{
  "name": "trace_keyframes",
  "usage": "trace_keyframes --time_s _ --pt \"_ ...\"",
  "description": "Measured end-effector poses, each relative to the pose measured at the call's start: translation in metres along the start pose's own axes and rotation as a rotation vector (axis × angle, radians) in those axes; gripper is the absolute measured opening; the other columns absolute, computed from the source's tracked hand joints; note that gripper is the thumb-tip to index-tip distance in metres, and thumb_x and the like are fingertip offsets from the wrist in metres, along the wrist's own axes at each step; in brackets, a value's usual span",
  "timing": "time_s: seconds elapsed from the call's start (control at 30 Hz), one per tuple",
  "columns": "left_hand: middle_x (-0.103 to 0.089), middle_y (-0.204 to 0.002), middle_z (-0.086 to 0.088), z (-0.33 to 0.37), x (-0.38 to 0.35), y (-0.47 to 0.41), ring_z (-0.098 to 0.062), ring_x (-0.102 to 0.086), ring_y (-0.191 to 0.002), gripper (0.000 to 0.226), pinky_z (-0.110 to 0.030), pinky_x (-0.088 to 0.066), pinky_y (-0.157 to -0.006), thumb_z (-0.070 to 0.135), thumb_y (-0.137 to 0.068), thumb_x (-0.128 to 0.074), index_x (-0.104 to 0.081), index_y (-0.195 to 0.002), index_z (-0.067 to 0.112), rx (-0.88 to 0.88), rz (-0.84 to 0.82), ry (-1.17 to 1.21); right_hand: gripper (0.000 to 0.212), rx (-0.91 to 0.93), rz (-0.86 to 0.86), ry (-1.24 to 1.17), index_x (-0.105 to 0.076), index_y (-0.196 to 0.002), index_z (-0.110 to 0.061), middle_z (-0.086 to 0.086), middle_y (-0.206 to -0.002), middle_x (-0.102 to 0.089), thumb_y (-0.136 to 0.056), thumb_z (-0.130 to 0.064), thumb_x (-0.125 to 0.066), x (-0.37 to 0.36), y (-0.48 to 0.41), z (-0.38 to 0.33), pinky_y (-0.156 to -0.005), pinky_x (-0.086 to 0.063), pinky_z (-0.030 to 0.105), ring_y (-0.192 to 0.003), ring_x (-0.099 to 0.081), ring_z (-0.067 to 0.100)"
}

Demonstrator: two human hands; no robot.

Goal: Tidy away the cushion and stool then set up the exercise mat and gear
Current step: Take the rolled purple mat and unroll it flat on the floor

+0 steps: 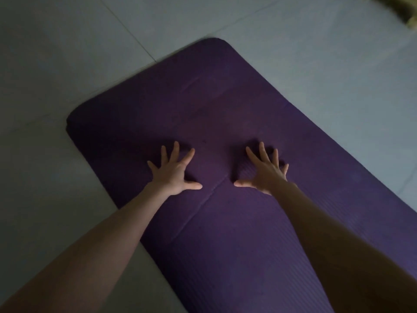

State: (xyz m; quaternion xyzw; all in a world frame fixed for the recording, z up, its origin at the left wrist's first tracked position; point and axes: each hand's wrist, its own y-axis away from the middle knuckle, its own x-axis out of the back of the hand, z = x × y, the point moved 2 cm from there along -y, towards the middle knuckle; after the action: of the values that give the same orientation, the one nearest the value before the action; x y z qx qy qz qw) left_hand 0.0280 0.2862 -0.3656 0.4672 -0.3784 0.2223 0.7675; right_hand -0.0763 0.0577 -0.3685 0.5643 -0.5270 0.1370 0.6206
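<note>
A dark purple exercise mat (203,105) lies unrolled on the tiled floor, running from the upper middle down to the bottom right. Its far end has rounded corners and lies flat. My left hand (174,170) presses palm down on the mat with its fingers spread. My right hand (264,171) does the same a little to the right, also flat and spread. A crease in the mat runs diagonally between the two hands. Neither hand holds anything. No cushion, stool or other gear is in view.
Pale grey floor tiles (67,53) surround the mat on the left, top and right. A blurred yellowish object (404,10) shows at the top right corner. The room is dim.
</note>
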Motion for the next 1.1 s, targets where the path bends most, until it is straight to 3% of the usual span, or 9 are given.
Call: trace_keyframes --time_s 0.23,0.6,0.77,0.97,1.1 --pt "0.036 -0.151 0.0 0.076 -0.049 0.025 -0.036 0.03 -0.138 0.116 -0.077 -0.002 -0.101 0.069 -0.064 -0.067 0.011 -0.146 0.044 -0.175 -0.095 -0.181 0.123 -0.162 0.004 -0.098 0.011 -0.147 -0.043 -0.005 -0.154 0.032 -0.058 -0.075 -0.067 -0.037 0.082 0.064 -0.106 0.0 0.072 -0.14 0.027 0.039" --pt "0.031 -0.153 0.003 0.084 -0.056 0.027 -0.034 0.026 -0.14 0.117 -0.077 -0.004 -0.101 0.073 -0.059 -0.067 0.009 -0.144 0.049 -0.123 -0.098 -0.197 0.122 -0.131 0.017 -0.175 0.008 -0.148 -0.043 -0.005 -0.156 0.028 -0.059 -0.071 -0.07 -0.054 0.092 0.085 -0.102 0.008 0.073 -0.138 0.031 0.039" --pt "0.03 -0.153 -0.001 0.105 -0.058 0.039 -0.037 0.023 -0.141 0.117 -0.075 -0.005 -0.104 0.068 -0.062 -0.07 0.007 -0.147 0.044 -0.108 -0.116 -0.177 0.122 -0.194 0.071 -0.235 0.009 -0.148 -0.042 -0.005 -0.156 0.026 -0.06 -0.069 -0.072 -0.061 0.124 0.103 -0.106 0.005 0.071 -0.141 0.027 0.037" --pt "0.034 -0.152 -0.001 0.172 -0.111 0.086 -0.036 0.028 -0.139 0.114 -0.076 -0.004 -0.101 0.067 -0.065 -0.068 0.008 -0.146 0.043 -0.385 -0.173 -0.297 0.124 -0.435 0.088 -0.292 0.007 -0.148 -0.045 -0.006 -0.157 0.026 -0.056 -0.072 -0.072 -0.11 0.236 0.185 -0.107 -0.001 0.071 -0.142 0.024 0.037" --pt "0.036 -0.151 -0.002 0.201 -0.135 0.102 -0.037 0.029 -0.138 0.116 -0.077 -0.004 -0.101 0.071 -0.063 -0.066 0.011 -0.145 0.044 -0.464 -0.187 -0.378 0.121 -0.531 0.1 -0.36 0.006 -0.147 -0.046 -0.007 -0.157 0.025 -0.056 -0.074 -0.07 -0.135 0.285 0.221 -0.107 -0.001 0.071 -0.141 0.025 0.036"
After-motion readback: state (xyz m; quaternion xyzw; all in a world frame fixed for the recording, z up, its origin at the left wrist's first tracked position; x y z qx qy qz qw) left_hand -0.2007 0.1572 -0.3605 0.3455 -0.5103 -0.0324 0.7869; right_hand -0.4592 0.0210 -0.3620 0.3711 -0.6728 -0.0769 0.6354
